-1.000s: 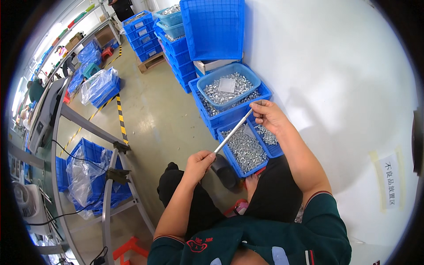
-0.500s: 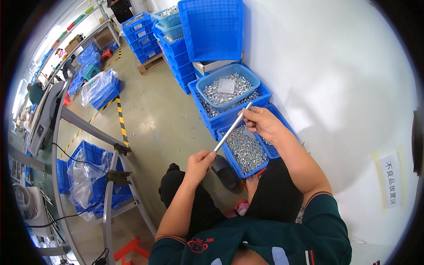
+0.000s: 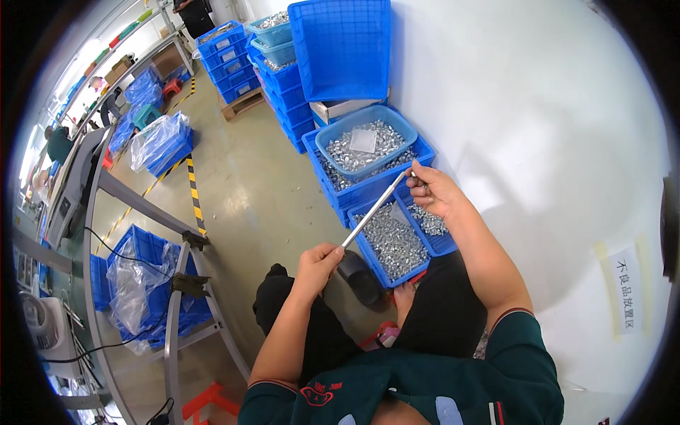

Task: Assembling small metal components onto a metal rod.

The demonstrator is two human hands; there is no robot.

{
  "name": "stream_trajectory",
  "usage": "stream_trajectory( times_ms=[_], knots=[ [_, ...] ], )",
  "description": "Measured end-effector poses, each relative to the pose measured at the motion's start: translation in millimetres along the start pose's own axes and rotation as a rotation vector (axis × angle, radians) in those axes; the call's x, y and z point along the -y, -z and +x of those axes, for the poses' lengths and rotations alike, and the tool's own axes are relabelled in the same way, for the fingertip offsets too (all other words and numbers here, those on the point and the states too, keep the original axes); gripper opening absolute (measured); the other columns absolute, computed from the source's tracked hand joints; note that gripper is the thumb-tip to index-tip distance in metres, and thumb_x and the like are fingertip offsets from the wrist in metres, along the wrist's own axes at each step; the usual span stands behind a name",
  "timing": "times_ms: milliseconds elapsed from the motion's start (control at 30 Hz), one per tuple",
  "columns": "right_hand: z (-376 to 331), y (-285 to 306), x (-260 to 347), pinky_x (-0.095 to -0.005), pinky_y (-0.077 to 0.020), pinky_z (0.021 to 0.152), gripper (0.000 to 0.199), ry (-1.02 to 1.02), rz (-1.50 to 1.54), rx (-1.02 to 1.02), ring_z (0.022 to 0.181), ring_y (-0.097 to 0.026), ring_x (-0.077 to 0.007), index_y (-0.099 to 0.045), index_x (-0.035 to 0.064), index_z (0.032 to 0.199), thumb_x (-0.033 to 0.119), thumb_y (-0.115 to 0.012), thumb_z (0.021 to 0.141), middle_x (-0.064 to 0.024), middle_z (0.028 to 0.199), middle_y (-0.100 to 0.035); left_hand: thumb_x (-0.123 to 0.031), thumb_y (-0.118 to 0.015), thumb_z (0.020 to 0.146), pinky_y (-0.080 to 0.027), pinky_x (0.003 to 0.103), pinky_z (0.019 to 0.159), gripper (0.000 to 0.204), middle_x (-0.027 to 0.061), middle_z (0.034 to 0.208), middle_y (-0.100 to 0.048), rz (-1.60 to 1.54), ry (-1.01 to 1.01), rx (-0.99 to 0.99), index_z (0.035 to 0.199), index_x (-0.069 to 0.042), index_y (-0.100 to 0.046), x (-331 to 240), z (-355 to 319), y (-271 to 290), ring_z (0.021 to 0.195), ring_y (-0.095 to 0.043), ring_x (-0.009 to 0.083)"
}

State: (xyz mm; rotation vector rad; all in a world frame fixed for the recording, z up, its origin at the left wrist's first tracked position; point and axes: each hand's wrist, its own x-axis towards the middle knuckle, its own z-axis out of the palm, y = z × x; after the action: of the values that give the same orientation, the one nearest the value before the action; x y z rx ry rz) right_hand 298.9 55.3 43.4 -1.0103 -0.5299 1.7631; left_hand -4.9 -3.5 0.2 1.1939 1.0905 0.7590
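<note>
A slim silver metal rod slants up and to the right from my left hand, whose closed fingers grip its lower end. At the rod's far tip is my right hand, thumb and fingers pinched together. A small shiny metal piece shows at these fingertips, close to the rod's tip; whether it touches the rod I cannot tell. Below the hands, a blue basket holds many small silver metal parts. Beside it, partly behind my right forearm, another blue basket holds similar parts.
A light-blue tub of metal parts sits on a larger blue crate. Behind are stacked crates and an upright blue crate. A white wall stands right, a grey metal frame left.
My right hand has shifted slightly to the right, its fingers coming off the rod's upper shaft to the tip. The left hand keeps its grip on the rod, almost still.
</note>
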Motion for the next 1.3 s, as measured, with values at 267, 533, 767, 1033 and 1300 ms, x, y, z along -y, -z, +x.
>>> stream_trajectory(
  times_ms=[267,533,767,1033,1300],
  knots=[
    [1,-6,-4,-0.0174,-0.0345,0.043,0.023,0.065,0.147,-0.044,0.058,-0.046,-0.0080,-0.057,0.0052,0.088,0.028,-0.062,0.085,-0.0020,0.073,-0.053,-0.020,-0.058,0.086,-0.033,0.021,0.048,0.021,-0.0035,0.061,-0.049,0.001,0.028,0.054,0.085,0.001,-0.063,-1,-1,-2,0.054,-0.042,0.0042],
    [-3,-15,-5,-0.0178,-0.0343,0.043,0.019,0.092,0.000,0.028,0.058,-0.046,-0.0075,-0.059,0.0047,0.086,0.024,-0.062,0.085,-0.0004,0.072,-0.053,-0.020,-0.058,0.086,-0.033,0.021,0.049,0.022,-0.0039,0.062,-0.049,0.017,0.025,0.040,0.085,0.001,-0.063,2,0,-1,0.055,-0.042,0.0043],
    [-7,-24,-9,-0.0196,-0.0333,0.048,0.017,0.251,-0.195,-0.058,0.059,-0.041,-0.0061,-0.058,0.0040,0.086,0.021,-0.059,0.087,0.0030,0.067,-0.045,-0.020,-0.057,0.087,-0.032,0.020,0.049,0.022,-0.0037,0.062,-0.048,0.016,0.024,0.034,0.085,0.001,-0.063,2,0,-2,0.055,-0.042,0.0043],
    [-6,-36,-21,-0.0204,-0.0324,0.045,0.021,0.182,-0.397,-0.076,0.054,-0.040,-0.0055,-0.055,0.0053,0.082,0.024,-0.065,0.083,0.0021,0.064,-0.044,-0.019,-0.057,0.087,-0.032,0.021,0.049,0.022,-0.0029,0.062,-0.049,-0.044,0.025,0.043,0.085,0.002,-0.062,-4,-2,-4,0.054,-0.041,0.0047],
    [-2,-12,-17,-0.0296,-0.0516,0.071,0.014,0.035,-0.032,0.058,0.083,-0.059,-0.0202,-0.052,-0.0021,0.100,0.002,-0.051,0.086,-0.0107,0.093,-0.057,-0.020,-0.056,0.087,-0.032,0.020,0.049,0.022,-0.0024,0.061,-0.049,-0.024,0.009,-0.001,0.085,0.001,-0.062,2,1,0,0.054,-0.042,0.0050]
  ],
)
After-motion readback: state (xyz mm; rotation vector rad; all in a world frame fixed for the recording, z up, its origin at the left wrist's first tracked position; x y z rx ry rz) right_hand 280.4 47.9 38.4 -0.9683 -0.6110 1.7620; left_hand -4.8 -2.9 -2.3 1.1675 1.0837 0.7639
